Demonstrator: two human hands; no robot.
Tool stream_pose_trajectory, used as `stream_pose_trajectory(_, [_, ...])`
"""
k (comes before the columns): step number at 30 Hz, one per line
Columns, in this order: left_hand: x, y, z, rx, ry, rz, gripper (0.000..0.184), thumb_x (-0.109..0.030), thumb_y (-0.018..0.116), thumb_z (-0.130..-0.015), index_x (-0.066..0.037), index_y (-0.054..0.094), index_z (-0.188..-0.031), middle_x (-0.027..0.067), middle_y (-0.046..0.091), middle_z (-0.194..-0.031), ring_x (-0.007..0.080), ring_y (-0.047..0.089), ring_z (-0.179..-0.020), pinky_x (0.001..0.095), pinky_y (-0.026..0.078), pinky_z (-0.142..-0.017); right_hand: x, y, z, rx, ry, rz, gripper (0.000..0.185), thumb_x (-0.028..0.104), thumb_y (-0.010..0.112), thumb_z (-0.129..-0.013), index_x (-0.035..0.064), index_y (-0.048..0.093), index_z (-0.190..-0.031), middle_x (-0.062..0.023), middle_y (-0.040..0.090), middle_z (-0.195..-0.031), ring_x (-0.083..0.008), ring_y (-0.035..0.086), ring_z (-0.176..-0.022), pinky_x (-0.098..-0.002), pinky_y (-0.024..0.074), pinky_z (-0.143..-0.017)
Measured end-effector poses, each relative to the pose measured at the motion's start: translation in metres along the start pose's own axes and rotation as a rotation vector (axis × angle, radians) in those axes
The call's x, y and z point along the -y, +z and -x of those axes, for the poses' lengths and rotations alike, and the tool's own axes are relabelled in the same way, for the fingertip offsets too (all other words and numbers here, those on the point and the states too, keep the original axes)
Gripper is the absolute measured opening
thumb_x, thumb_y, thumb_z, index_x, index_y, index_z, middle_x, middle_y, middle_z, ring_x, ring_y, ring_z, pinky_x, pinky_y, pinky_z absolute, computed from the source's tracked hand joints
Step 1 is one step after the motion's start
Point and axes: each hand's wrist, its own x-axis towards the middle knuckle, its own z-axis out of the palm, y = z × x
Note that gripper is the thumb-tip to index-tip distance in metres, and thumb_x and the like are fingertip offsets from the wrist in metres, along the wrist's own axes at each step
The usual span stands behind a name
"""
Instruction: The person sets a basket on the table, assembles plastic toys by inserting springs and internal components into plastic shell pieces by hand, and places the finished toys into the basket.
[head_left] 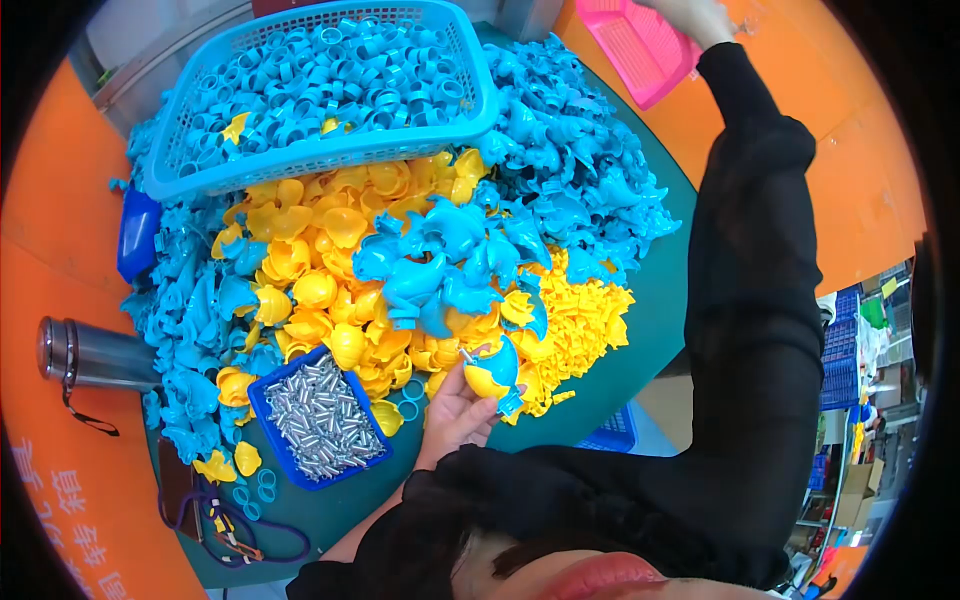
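Observation:
My left hand (pixel 460 423) is closed around a small toy assembly (pixel 492 376) made of a yellow rounded shell and a blue plastic part. A silvery metal piece sticks out at its upper left. Around this hand lie yellow shell pieces (pixel 345 345), blue curved plastic parts (pixel 415 280) and a heap of small yellow pieces (pixel 580 315). My right arm stretches far to the upper right, where my right hand (pixel 700 18) is over the edge of a pink basket (pixel 640 55). The frame's top edge cuts off its fingers.
A large light-blue basket (pixel 320 160) of blue rings stands at the back. Left of my left hand, a dark-blue tray (pixel 262 410) holds metal cylinders. A steel flask (pixel 105 352) lies at the left, with a cord (pixel 300 540) in front. Blue parts (pixel 590 170) fill the right side.

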Motion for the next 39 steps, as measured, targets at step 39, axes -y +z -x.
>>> stream_pose_trajectory(39, [0.001,-0.005,-0.001,-0.036,-0.012,0.018,0.062,-0.001,0.064,-0.084,-0.003,0.034,-0.139,0.0134,0.055,-0.125,0.0288,0.061,-0.108,0.0358,0.049,-0.092,0.002,0.126,-0.054,-0.285,-0.100,0.441,0.088,0.066,0.065,-0.069,0.0284,0.033,-0.143,-0.0241,0.050,-0.128,-0.0456,0.048,-0.118,-0.0646,0.0357,-0.091])
